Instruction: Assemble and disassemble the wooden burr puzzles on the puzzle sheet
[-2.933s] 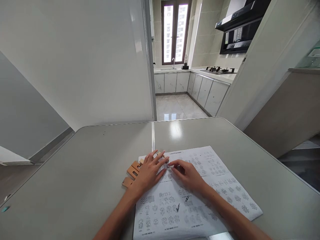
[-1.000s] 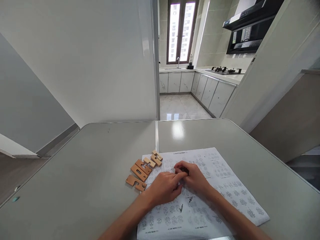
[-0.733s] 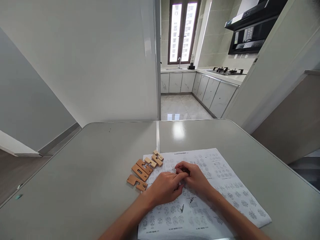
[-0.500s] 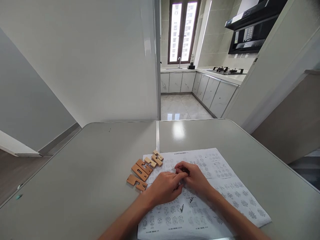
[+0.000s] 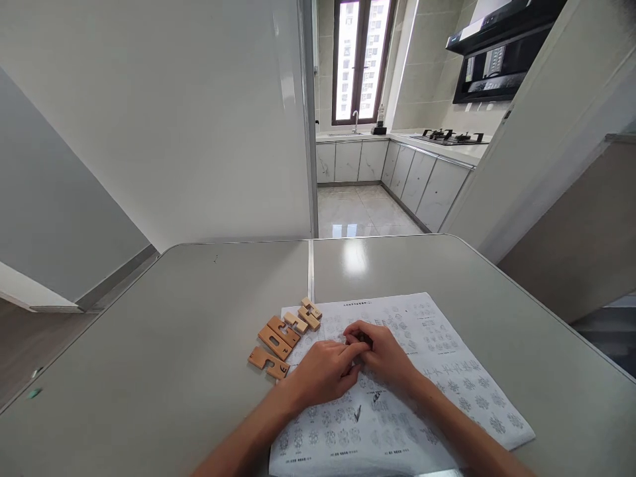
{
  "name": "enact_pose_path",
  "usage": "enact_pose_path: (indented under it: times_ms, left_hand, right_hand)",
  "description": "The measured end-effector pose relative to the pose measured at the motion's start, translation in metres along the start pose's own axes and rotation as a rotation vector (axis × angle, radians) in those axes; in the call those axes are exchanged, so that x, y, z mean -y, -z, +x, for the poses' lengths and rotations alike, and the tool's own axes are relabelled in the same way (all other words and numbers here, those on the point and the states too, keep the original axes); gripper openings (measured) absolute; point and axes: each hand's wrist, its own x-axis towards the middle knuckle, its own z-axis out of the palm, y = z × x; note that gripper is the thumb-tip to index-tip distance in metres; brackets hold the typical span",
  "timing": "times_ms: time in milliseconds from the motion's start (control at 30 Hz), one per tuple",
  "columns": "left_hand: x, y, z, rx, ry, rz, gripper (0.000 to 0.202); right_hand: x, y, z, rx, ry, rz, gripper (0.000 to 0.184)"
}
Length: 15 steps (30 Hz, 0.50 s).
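Note:
My left hand [image 5: 325,374] and my right hand [image 5: 380,351] rest together on a printed sheet of small diagrams [image 5: 437,371], fingertips meeting. Both hands are curled, and a small dark object [image 5: 364,338] shows between the right fingers; I cannot make out what it is. Several flat wooden puzzle pieces [image 5: 278,338] with notches lie in a row just left of the hands, partly on the sheet's corner, untouched.
The grey folding table [image 5: 173,344] has a metal seam [image 5: 309,271] down its middle. Behind it stands a white wall panel [image 5: 173,119], and a doorway opens onto a kitchen with cabinets [image 5: 397,172] and a window.
The left hand came off the wooden pieces and drew back to meet the right hand, uncovering the pieces. Over the last second the hands have hardly moved; only the view shifted slightly.

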Motion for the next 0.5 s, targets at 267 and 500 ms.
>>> enact_pose_path:
  times_ms: [267, 500]
  left_hand:
    - [-0.005, 0.007, 0.0, 0.022, -0.001, 0.05, 0.038]
    - [-0.031, 0.023, -0.032, -0.104, 0.036, 0.202, 0.038]
  right_hand:
    - [-0.002, -0.002, 0.0, -0.019, 0.012, -0.019, 0.013]
    - [0.0, 0.0, 0.0, 0.004, 0.033, -0.037, 0.014]
